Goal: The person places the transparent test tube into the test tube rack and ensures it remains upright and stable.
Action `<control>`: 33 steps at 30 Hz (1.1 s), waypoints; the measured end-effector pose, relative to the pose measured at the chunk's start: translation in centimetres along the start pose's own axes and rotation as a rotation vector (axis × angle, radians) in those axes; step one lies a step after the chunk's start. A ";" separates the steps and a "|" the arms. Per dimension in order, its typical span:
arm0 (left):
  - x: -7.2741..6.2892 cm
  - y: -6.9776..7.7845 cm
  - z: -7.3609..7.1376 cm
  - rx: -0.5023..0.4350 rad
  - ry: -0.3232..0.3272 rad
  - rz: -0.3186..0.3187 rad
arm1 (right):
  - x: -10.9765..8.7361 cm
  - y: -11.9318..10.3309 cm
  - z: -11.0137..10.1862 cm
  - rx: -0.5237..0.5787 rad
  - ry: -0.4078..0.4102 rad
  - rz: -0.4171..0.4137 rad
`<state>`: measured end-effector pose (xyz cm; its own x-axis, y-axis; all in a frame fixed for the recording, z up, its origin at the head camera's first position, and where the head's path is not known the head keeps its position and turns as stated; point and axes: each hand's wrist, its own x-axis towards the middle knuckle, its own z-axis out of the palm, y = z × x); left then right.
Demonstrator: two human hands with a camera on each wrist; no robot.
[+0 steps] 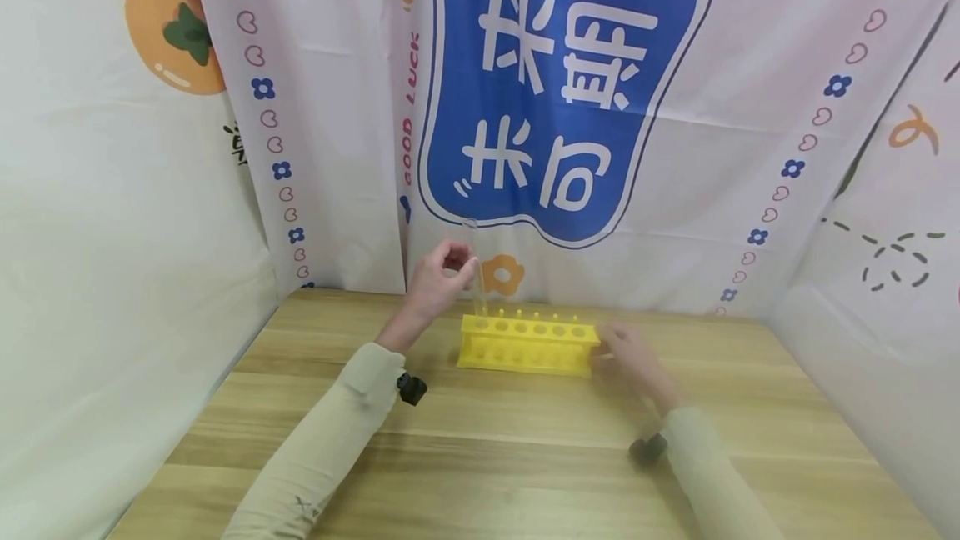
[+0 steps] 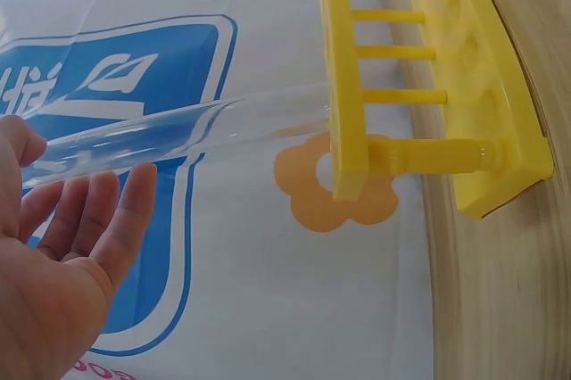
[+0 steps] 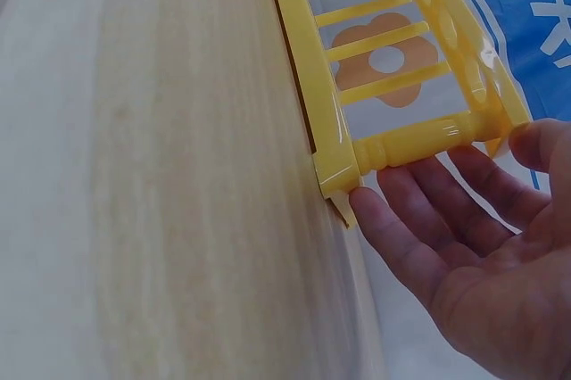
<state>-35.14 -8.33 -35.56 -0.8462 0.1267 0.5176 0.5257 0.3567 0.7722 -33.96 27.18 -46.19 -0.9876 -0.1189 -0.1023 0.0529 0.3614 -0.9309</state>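
A clear test tube (image 1: 480,286) stands nearly upright over the left end of a yellow test tube rack (image 1: 528,369). My left hand (image 1: 442,277) pinches it near the top between thumb and fingers. In the left wrist view the lower end of the tube (image 2: 259,119) reaches the rack's upper plate by the end hole; whether it has entered the hole I cannot tell. At the rack's other end is my right hand (image 1: 630,357), blurred in the head view. The right wrist view shows this hand (image 3: 491,246) holding the rack's end, its thumb at the upper plate and fingers against the end post.
The rack stands on a wooden table (image 1: 495,473), with a row of holes and several short pegs along its back edge. Behind it hangs a white printed cloth (image 1: 697,190) with a blue sign. White cloth walls (image 1: 135,273) flank the table.
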 end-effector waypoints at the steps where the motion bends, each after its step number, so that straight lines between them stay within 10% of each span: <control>1: 0.0 0.0 0.0 -0.001 -0.003 -0.005 | 0.1 0.0 0.0 -0.002 -0.001 -0.011; 33: -1.7 -2.2 2.3 0.099 -0.035 0.026 | 0.5 0.3 -0.2 -0.013 0.001 -0.008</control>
<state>-35.03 -7.23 -39.01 -0.8358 0.1687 0.5225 0.5378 0.4426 0.7175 -34.45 27.37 -46.45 -0.9881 -0.1212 -0.0950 0.0434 0.3730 -0.9268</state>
